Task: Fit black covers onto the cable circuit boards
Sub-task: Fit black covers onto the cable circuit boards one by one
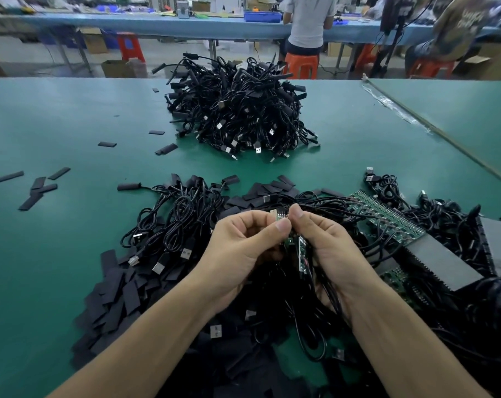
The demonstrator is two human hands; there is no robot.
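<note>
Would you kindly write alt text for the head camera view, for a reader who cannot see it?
The left hand and right hand pinch a small green circuit board between them above a tangle of black USB cables on a green table. Loose black covers lie piled to the left, and a large heap of cables sits farther back.

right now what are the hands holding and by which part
A green circuit board, pinched at its upper end between thumb and fingertips of both the left hand and the right hand.
</note>
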